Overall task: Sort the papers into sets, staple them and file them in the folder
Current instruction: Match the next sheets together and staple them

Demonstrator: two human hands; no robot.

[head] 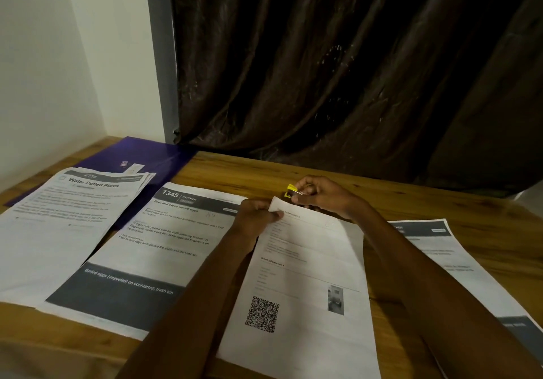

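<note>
Head view: the left hand (pixel 255 212) pinches the curled top corner of a thin white sheet (pixel 305 284). The sheet lies flat on the wooden tabletop (pixel 382 199), its long axis running from this grip toward the person. Just right of that corner, the right hand (pixel 320 195) grips a small yellow stapler (pixel 291 190), nose toward the corner. Left of both grips lie two more printed papers (pixel 158 246) and a glossy purple folder (pixel 152 155).
</note>
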